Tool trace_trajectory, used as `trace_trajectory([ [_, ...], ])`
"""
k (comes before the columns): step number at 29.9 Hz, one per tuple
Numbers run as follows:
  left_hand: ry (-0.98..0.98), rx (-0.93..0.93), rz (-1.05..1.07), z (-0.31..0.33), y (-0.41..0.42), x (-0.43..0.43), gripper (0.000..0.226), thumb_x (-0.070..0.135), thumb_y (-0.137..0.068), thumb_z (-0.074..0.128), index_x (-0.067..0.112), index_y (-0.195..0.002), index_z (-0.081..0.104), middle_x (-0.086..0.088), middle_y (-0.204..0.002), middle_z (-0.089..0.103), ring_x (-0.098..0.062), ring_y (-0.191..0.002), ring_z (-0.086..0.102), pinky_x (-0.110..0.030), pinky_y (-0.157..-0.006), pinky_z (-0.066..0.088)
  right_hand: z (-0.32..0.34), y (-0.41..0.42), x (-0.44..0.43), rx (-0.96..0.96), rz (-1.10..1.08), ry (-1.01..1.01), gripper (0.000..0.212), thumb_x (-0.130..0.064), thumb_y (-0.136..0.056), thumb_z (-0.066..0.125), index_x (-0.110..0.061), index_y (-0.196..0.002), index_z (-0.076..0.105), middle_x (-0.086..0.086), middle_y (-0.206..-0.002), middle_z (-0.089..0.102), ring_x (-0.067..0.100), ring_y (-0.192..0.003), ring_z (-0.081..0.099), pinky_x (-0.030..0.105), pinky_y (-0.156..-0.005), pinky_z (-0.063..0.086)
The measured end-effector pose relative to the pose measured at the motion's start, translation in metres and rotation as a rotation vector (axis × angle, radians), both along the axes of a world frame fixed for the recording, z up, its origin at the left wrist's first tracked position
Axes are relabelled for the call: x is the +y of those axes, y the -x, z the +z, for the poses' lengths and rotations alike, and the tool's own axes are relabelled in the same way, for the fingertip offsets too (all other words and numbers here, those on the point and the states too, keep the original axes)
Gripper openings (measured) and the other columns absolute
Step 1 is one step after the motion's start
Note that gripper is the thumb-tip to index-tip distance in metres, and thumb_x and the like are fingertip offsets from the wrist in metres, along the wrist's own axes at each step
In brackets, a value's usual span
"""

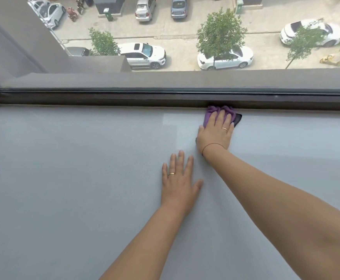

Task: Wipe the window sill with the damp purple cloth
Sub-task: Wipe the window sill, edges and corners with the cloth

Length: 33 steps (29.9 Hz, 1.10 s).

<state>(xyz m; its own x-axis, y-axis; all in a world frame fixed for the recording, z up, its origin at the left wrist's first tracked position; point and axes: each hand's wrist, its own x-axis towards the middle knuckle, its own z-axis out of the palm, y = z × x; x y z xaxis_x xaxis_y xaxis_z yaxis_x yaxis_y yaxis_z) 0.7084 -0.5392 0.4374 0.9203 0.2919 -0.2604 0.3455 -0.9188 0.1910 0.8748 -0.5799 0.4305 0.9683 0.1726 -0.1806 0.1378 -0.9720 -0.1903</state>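
The wide grey window sill (74, 168) fills the lower part of the head view. My right hand (215, 134) lies flat on the purple cloth (212, 112) and presses it against the far edge of the sill, right at the dark window frame (124, 99). Most of the cloth is hidden under the palm; a dark corner of it shows at the right of my fingers. My left hand (179, 180) rests flat on the sill nearer to me, fingers spread, holding nothing.
The glass pane stands just behind the frame, with a street, parked cars and trees far below. A side wall meets the sill at the far left corner. A paler rectangular patch (173, 120) marks the sill left of the cloth.
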Motion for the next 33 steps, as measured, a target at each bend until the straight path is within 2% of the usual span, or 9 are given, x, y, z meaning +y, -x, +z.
trace_trajectory([
  [2, -0.019, 0.024, -0.020, 0.000, 0.000, 0.002, 0.071, 0.054, -0.097, 0.023, 0.022, -0.149, -0.011, -0.001, -0.158, -0.019, -0.021, -0.144, -0.021, -0.042, -0.115, -0.015, 0.001, 0.011, 0.031, 0.023, 0.128, -0.025, 0.062, -0.040, -0.098, 0.028, -0.017, -0.152, 0.006, 0.009, -0.160, -0.003, 0.031, -0.146, -0.007, 0.044, -0.118, -0.006],
  [5, -0.059, 0.058, -0.045, 0.001, -0.001, 0.006, 0.072, 0.055, -0.096, 0.021, 0.017, -0.150, -0.008, -0.003, -0.160, -0.009, -0.023, -0.145, -0.017, -0.042, -0.116, -0.012, 0.005, 0.021, 0.061, 0.083, 0.519, -0.041, 0.059, -0.046, -0.098, 0.022, -0.026, -0.151, 0.004, 0.004, -0.160, -0.008, 0.028, -0.146, -0.012, 0.042, -0.118, -0.009],
  [8, -0.032, 0.042, -0.018, 0.004, -0.003, 0.003, 0.070, 0.054, -0.096, 0.024, 0.021, -0.150, -0.006, -0.001, -0.159, -0.013, -0.020, -0.145, -0.019, -0.042, -0.116, -0.012, 0.003, 0.012, 0.044, 0.090, 0.663, -0.026, 0.056, -0.047, -0.099, 0.018, -0.030, -0.151, 0.004, 0.001, -0.160, -0.008, 0.022, -0.147, -0.012, 0.039, -0.118, -0.008],
  [12, -0.047, 0.047, 0.000, 0.007, -0.002, -0.006, 0.070, 0.053, -0.097, 0.024, 0.023, -0.149, -0.011, -0.001, -0.158, -0.021, -0.020, -0.144, -0.020, -0.042, -0.115, -0.015, 0.000, -0.014, -0.025, 0.043, 0.533, -0.003, 0.055, -0.044, -0.100, 0.018, -0.030, -0.151, 0.004, -0.001, -0.161, -0.006, 0.019, -0.147, -0.010, 0.037, -0.117, -0.008],
  [20, 0.005, 0.018, -0.104, 0.008, -0.015, -0.058, 0.069, 0.052, -0.097, 0.021, 0.024, -0.149, -0.014, 0.001, -0.156, -0.024, -0.019, -0.143, -0.024, -0.041, -0.114, -0.017, 0.006, -0.066, -0.174, 0.037, 0.211, 0.075, 0.055, -0.042, -0.100, 0.019, -0.027, -0.151, 0.004, 0.001, -0.161, -0.003, 0.021, -0.147, -0.005, 0.039, -0.119, -0.003],
  [23, 0.015, 0.024, -0.104, 0.005, -0.013, -0.065, 0.069, 0.053, -0.097, 0.022, 0.024, -0.148, -0.016, 0.001, -0.156, -0.026, -0.019, -0.143, -0.025, -0.039, -0.114, -0.018, 0.008, -0.072, -0.188, 0.048, 0.075, 0.070, 0.056, -0.039, -0.100, 0.022, -0.025, -0.152, 0.006, 0.004, -0.161, -0.001, 0.025, -0.147, -0.004, 0.041, -0.119, -0.001],
  [26, 0.001, 0.005, -0.095, 0.002, -0.012, -0.066, 0.070, 0.053, -0.097, 0.022, 0.023, -0.148, -0.015, 0.001, -0.156, -0.025, -0.019, -0.143, -0.024, -0.039, -0.114, -0.018, 0.010, -0.059, -0.153, 0.049, -0.025, 0.046, 0.057, -0.037, -0.099, 0.025, -0.023, -0.152, 0.008, 0.007, -0.161, -0.002, 0.030, -0.147, -0.004, 0.043, -0.119, -0.002],
  [30, -0.020, -0.025, -0.048, -0.001, -0.009, -0.069, 0.076, 0.056, -0.096, 0.023, 0.017, -0.148, -0.016, 0.000, -0.156, -0.025, -0.020, -0.143, -0.024, -0.039, -0.113, -0.019, 0.004, -0.009, -0.091, 0.037, 0.313, 0.001, 0.059, -0.043, -0.099, 0.024, -0.025, -0.152, 0.004, 0.006, -0.160, -0.007, 0.028, -0.147, -0.011, 0.042, -0.118, -0.008],
  [33, -0.023, -0.017, -0.027, -0.004, -0.003, -0.072, 0.078, 0.057, -0.095, 0.021, 0.016, -0.146, -0.020, 0.000, -0.156, -0.025, -0.018, -0.143, -0.025, -0.038, -0.113, -0.020, -0.001, 0.009, -0.089, 0.049, 0.502, 0.008, 0.058, -0.045, -0.099, 0.022, -0.029, -0.151, 0.004, 0.002, -0.160, -0.008, 0.022, -0.147, -0.012, 0.038, -0.118, -0.009],
])
